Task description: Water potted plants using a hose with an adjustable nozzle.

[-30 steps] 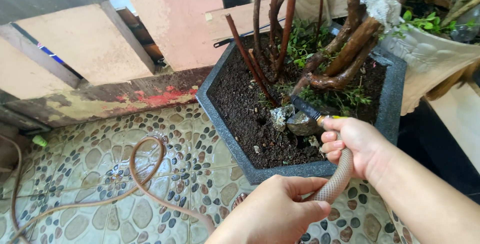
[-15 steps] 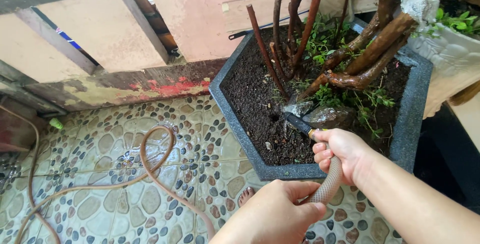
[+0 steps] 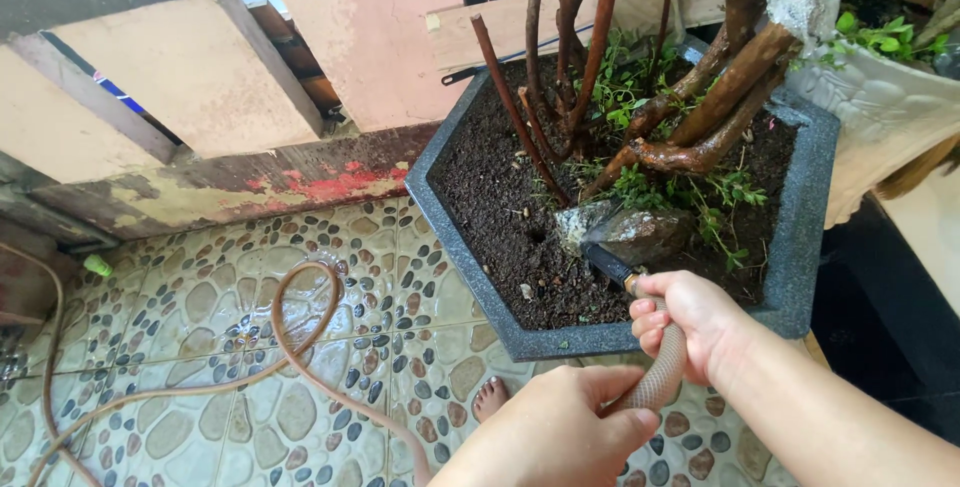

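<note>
Brown braided hose [image 3: 663, 372], gripped by both hands: right hand [image 3: 690, 322] closed just behind black nozzle [image 3: 603, 260] over hexagonal planter [image 3: 470, 252], left hand [image 3: 560, 427] closed lower, nearer planter's front rim. Probably soft, bendy, slippery when wet; best taken near nozzle.

Two hands [image 3: 690, 322] [image 3: 560, 432], one hose [image 3: 662, 372], two planters [image 3: 470, 247] [image 3: 880, 112], two stones [image 3: 640, 232].

**Brown hose, grey pot, pebbled tiles**

The hose [image 3: 662, 372] is tan-brown with a fine woven mesh pattern; its nozzle [image 3: 606, 262] is black. The hexagonal pot [image 3: 462, 259] is speckled dark grey, holding near-black soil [image 3: 490, 197], reddish-brown stems [image 3: 700, 97] and small green leaves [image 3: 725, 192]. Floor tiles [image 3: 180, 307] show beige, brown and grey pebbles. The neighbouring pot [image 3: 880, 112] is cream.
</note>
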